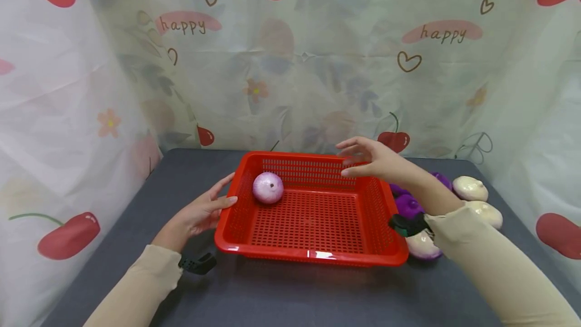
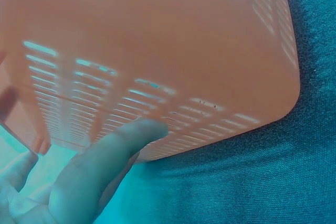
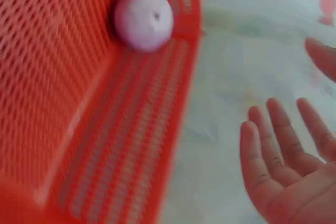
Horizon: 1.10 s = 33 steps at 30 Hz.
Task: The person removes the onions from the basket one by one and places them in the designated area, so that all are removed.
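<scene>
A red plastic basket (image 1: 290,254) with slotted walls stands on the dark table. My left hand (image 1: 199,212) grips its left rim, the thumb lying over the edge. In the left wrist view, a finger (image 2: 113,153) rests against the slotted outer wall. One round, pale purple onion (image 1: 268,188) lies in the basket's back left corner, and it also shows in the right wrist view. Over the back right part of the basket hovers my right hand (image 1: 379,163), its fingers spread loosely and the palm bare.
Right of the basket, partly behind my right arm, lie several vegetable-like pieces: deep purple ones (image 1: 409,207), cream-white ones (image 1: 470,188) and a white and purple one (image 1: 423,246). A printed curtain (image 1: 308,85) hangs behind the dark table (image 1: 290,296) and along both sides.
</scene>
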### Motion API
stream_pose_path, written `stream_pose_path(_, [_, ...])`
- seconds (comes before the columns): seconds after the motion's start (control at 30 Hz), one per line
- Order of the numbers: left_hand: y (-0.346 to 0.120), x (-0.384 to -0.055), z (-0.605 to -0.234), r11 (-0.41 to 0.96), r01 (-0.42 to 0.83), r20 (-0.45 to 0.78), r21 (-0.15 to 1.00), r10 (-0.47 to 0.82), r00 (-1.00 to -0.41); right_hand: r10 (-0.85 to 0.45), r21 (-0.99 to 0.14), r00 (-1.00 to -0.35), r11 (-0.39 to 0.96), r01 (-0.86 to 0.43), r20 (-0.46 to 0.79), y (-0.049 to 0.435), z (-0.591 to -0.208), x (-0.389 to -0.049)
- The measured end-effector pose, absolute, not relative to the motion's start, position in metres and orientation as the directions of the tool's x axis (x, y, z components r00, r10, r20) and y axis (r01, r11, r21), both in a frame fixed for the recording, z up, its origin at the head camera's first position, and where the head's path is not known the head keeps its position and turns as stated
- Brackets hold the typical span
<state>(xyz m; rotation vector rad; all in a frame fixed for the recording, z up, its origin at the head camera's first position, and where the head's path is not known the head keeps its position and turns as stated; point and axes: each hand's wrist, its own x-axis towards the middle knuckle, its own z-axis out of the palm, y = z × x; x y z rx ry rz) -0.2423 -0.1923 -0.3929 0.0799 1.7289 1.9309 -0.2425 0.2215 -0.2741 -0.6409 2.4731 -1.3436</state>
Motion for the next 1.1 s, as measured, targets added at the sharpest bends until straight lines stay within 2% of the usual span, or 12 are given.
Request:
stream_pose_path(0.23, [-0.194, -0.244, -0.394, -0.037, -0.352, -0.304, 0.935, 0.428, -0.852, -0.583, -0.908, -0.811, 0.360, -0.214, -0.040, 0.140, -0.303, -0.277])
stream_pose_path(0.43, [-0.193, -0.243, -0.394, -0.028, -0.347, -0.306, 0.937, 0.413, -0.858, -0.588, -0.925, -0.808, 0.322, -0.203, -0.028, 0.096, -0.340, -0.297])
stream_pose_path(0.67, [-0.192, -0.243, -0.392, -0.018, -0.346, -0.308, 0.938, 0.410, -0.858, -0.606, -0.911, -0.795, 0.330, -0.248, -0.003, 0.080, -0.363, -0.308])
stream_pose_path(0.83, [-0.191, -0.244, -0.392, -0.019, -0.348, -0.311, 0.937, 0.408, -0.859, -0.624, -0.869, -0.780, 0.408, -0.279, -0.042, 0.076, -0.375, -0.312])
stream_pose_path(1.1, [-0.192, -0.244, -0.393, -0.016, -0.355, -0.319, 0.935, 0.406, -0.857, -0.668, -0.829, -0.740, 0.458, -0.321, -0.083, 0.072, -0.386, -0.310])
